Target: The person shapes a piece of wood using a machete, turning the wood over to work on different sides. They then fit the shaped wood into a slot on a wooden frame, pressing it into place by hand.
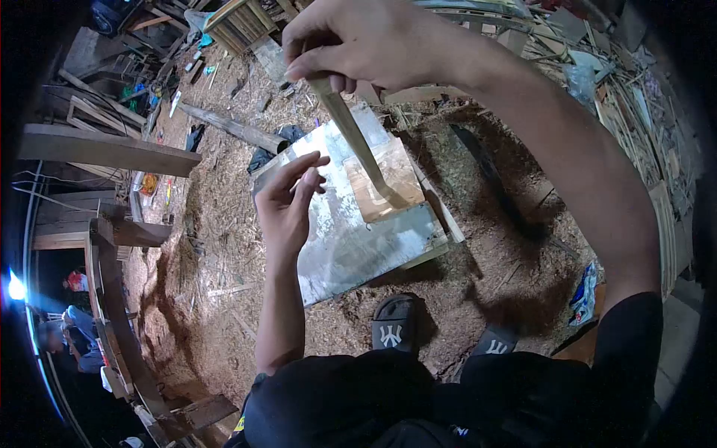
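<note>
You are standing over a wide ground [213, 239] which is carrying many wood shavings and scraps. At the far left, another person [78, 340] is showing small, partly in the dark. A thick wooden beam [112, 149] is reaching in from the left side. In front of your feet, a pale, stained board [336, 261] is lying above the ground, and beyond it a round pole [239, 131] is pointing towards its far left corner. On the board, a squarish wooden piece [366, 203] is resting. Your wooden stick [349, 127] is leaning over this piece, with its lower end coming down at the piece. You are wearing dark slippers [393, 325] with white letters. Your right hand [351, 45] is grasping the upper end of the stick between thumb and fingers. Your left hand [290, 198] is holding nothing; its fingers are curving loosely above the board, beside the stick but apart from it.
</note>
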Demonstrator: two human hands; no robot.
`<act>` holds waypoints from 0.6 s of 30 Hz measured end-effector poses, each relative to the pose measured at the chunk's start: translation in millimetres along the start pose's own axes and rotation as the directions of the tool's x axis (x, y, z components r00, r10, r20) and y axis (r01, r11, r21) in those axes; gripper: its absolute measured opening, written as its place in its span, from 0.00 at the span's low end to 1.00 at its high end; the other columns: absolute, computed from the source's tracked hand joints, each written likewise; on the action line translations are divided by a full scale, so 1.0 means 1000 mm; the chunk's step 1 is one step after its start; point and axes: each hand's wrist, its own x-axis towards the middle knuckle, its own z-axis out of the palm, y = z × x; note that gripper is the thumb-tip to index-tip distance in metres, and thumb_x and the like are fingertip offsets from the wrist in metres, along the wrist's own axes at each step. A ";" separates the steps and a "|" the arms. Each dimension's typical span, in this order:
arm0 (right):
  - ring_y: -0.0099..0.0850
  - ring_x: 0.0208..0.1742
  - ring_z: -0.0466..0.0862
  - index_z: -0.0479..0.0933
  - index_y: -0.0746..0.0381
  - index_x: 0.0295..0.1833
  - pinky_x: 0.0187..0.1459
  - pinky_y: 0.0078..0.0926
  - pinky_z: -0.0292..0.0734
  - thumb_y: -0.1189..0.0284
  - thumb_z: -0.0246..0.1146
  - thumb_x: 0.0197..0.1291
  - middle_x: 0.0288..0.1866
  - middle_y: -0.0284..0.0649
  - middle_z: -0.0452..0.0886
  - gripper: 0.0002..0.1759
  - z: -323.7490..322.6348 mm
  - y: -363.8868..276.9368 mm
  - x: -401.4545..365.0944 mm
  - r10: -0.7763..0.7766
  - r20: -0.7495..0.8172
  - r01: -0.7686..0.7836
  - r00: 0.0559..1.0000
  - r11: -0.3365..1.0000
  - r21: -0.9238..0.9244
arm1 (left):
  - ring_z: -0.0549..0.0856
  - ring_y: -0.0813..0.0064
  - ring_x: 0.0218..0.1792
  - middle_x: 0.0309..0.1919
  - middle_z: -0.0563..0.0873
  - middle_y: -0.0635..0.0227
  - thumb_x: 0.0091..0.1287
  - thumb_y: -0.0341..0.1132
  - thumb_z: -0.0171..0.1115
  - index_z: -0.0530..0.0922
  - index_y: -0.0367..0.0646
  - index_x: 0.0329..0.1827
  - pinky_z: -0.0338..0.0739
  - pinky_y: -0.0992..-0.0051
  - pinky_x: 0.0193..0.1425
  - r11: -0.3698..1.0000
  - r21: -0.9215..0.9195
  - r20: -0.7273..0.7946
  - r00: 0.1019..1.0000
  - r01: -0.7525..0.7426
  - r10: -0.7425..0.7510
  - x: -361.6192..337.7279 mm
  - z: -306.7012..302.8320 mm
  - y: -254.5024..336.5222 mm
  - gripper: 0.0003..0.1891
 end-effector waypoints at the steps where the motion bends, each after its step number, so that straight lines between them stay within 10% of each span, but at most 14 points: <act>1: 0.35 0.34 0.86 0.82 0.69 0.38 0.38 0.36 0.80 0.73 0.65 0.64 0.35 0.48 0.86 0.09 0.005 0.010 0.000 0.000 -0.005 0.000 1.000 1.000 0.002 | 0.85 0.78 0.40 0.47 0.89 0.59 0.72 0.33 0.63 0.81 0.32 0.56 0.81 0.77 0.45 0.997 0.053 0.040 0.998 -0.049 0.047 0.006 0.002 0.007 0.15; 18: 0.36 0.40 0.86 0.83 0.67 0.45 0.44 0.38 0.80 0.72 0.67 0.63 0.38 0.50 0.86 0.10 0.004 -0.013 -0.013 0.130 -0.028 -0.128 0.991 0.989 0.078 | 0.82 0.83 0.33 0.36 0.88 0.65 0.69 0.30 0.67 0.84 0.30 0.51 0.77 0.81 0.38 0.999 -0.010 0.100 0.994 -0.049 0.050 0.029 0.026 0.028 0.12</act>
